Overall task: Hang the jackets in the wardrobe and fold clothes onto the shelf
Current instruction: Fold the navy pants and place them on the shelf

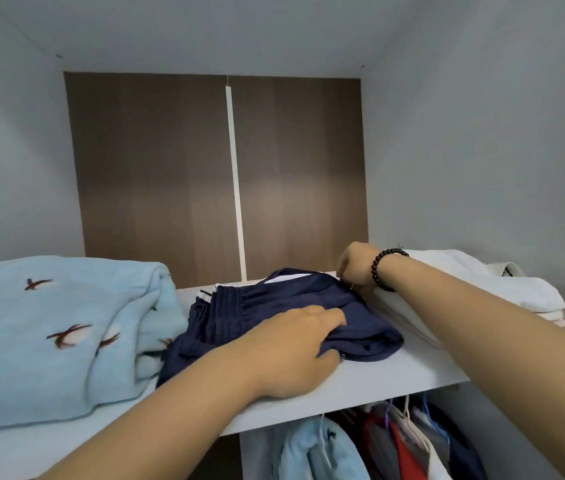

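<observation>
Navy shorts between blue sweater and white garment.

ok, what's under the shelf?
Below the shelf, hanging clothes show: a light blue hoodie, plus red, white and dark pieces on hangers. The shelf board and left forearm hide the rail and everything further left.

Fleecy pale-blue garment, smooth navy cloth shorts, matt white shelf, wood-grain back panel

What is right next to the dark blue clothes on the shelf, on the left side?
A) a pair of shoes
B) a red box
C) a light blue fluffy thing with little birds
C: a folded light blue garment with small bird shapes lies left of the navy clothes on the shelf.
</observation>
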`<action>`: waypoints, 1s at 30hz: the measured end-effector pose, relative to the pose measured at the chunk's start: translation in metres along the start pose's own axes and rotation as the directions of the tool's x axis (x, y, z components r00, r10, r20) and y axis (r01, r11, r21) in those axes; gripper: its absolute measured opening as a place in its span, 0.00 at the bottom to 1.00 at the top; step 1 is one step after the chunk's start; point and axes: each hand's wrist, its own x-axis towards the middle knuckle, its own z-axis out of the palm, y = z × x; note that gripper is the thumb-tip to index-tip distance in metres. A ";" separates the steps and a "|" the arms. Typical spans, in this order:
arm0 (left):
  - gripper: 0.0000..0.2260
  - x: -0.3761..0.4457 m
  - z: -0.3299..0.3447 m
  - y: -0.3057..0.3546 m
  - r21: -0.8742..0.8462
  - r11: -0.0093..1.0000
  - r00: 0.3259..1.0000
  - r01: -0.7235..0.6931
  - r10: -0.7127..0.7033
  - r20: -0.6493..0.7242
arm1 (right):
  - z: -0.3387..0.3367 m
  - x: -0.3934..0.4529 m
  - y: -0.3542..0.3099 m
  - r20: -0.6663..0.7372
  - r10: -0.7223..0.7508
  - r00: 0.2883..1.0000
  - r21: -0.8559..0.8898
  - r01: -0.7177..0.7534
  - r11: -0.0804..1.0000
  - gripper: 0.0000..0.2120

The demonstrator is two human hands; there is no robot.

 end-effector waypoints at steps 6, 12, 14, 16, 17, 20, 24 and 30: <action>0.12 -0.019 -0.003 -0.025 -0.067 0.997 1.000 0.027 -0.026 0.008 | 0.004 0.013 -0.001 0.258 -0.009 0.966 0.196 -0.043 0.980 0.10; 0.19 -0.016 0.003 -0.020 -0.048 0.998 0.999 -0.032 0.031 -0.019 | 0.017 0.022 0.000 0.224 -0.008 0.974 0.022 0.003 1.000 0.05; 0.18 -0.017 0.003 -0.020 -0.082 0.996 0.999 -0.029 0.027 -0.024 | 0.023 0.023 -0.002 0.162 -0.015 0.987 -0.032 0.021 0.999 0.07; 0.17 -0.017 0.005 -0.021 -0.082 0.996 0.999 -0.028 0.025 -0.045 | 0.027 0.025 -0.003 0.097 -0.039 0.994 -0.096 0.048 0.994 0.09; 0.17 -0.017 0.005 -0.020 -0.082 0.996 0.998 -0.035 0.031 -0.049 | 0.029 0.028 -0.004 0.067 -0.055 0.996 -0.108 0.062 0.992 0.10; 0.16 -0.019 0.004 -0.018 -0.054 0.998 0.999 -0.031 0.030 -0.029 | 0.029 0.032 -0.004 0.016 -0.090 0.996 -0.096 0.092 0.991 0.11; 0.17 -0.019 0.005 -0.019 -0.038 0.999 0.999 -0.026 0.025 -0.028 | 0.027 0.033 0.001 0.014 -0.075 0.997 0.049 0.074 0.996 0.11; 0.24 -0.020 0.006 -0.014 -0.032 0.999 0.999 0.024 -0.025 -0.044 | 0.021 0.026 0.004 0.121 -0.131 0.984 0.243 0.098 0.965 0.10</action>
